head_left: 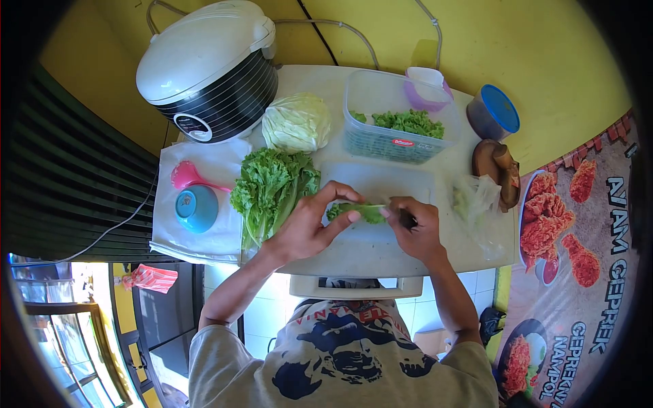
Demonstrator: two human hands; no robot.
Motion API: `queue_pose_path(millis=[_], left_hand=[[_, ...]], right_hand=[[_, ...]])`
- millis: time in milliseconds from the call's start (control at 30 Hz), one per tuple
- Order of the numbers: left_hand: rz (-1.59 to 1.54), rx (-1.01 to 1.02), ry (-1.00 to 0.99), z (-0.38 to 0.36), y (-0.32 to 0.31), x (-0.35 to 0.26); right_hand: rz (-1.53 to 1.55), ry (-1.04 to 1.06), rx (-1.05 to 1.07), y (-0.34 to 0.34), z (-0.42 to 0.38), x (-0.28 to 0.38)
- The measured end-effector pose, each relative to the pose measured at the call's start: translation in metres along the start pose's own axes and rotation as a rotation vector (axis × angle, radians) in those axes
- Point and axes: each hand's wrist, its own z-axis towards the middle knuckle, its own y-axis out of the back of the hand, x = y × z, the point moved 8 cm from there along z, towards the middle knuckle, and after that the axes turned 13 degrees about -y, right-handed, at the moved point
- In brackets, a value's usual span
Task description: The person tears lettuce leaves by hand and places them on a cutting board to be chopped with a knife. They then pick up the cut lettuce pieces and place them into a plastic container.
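We find the lettuce leaf (367, 211) above the table (340, 262), long axis approx. L–R, pale stem toward R hand (416, 228). L hand (314, 224) part-open, thumb/index around leaf, firmness unclear; R hand closed w/ dark handle (407, 218).

Head camera: worn on the person's head, the one view here, looking forward and steeply down.
Table (326, 262): seen from above its near edge, within arm's reach, filling the middle.
Hands: left hand (307, 228) and right hand (416, 230) close below the lens, the green leaf (371, 211) between them near centre.
Shirt (272, 370): right under the camera, at the near edge.
Yellow wall (558, 61): faced head-on, beyond the table's far edge.
Sides: wide, curved reach, dark slatted panel (75, 183) left, food banner (578, 272) right.
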Motion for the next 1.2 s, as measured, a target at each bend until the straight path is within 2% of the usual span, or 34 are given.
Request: queue_pose_path(millis=[33,67,133,233,267,367,467,533,633,733,833,967,1067,1200], left_hand=[[-0.217,-0.038,0.141,-0.003,-0.005,0.007],[-0.289,-0.068,0.224,-0.004,-0.008,0.013],[-0.43,-0.128,0.384,-0.002,-0.012,0.027],[-0.175,-0.092,0.45,-0.005,-0.008,0.047],[-0.02,-0.077,0.393,-0.003,-0.005,0.046],[0.39,-0.061,0.247,-0.001,-0.004,0.04],[0.655,-0.107,0.18,-0.003,-0.005,0.029],[0.765,-0.127,0.182,0.001,0.0,0.014],[0.774,-0.06,-0.059,0.006,-0.006,0.006],[0.666,0.212,-0.273,0.007,-0.034,0.01],[0.72,0.387,-0.162,-0.005,-0.056,0.029],[0.73,0.409,-0.159,-0.009,-0.058,0.034],[0.689,0.409,-0.161,-0.009,-0.057,0.036],[0.64,0.434,-0.151,-0.008,-0.055,0.039]], right_hand=[[-0.028,-0.178,0.038,0.002,0.004,-0.002],[-0.056,-0.358,0.075,0.002,0.004,-0.01],[-0.014,-0.371,0.057,-0.003,0.01,-0.017],[-0.126,-0.384,0.056,-0.011,0.014,-0.027],[-0.193,-0.391,0.058,-0.014,0.013,-0.031],[-0.171,-0.193,-0.066,-0.017,0.015,-0.029],[-0.195,-0.14,-0.138,-0.009,0.014,-0.011],[-0.234,-0.197,-0.094,-0.002,0.005,-0.006],[-0.228,-0.303,-0.007,0.006,-0.016,-0.003],[-0.237,-0.32,0.015,0.0,-0.038,-0.004],[-0.349,-0.309,0.042,-0.001,-0.053,0.0],[-0.53,-0.258,0.077,0.0,-0.063,-0.003],[-0.583,-0.375,0.142,0.002,-0.059,-0.001],[-0.576,-0.343,0.142,0.003,-0.054,-0.007]])
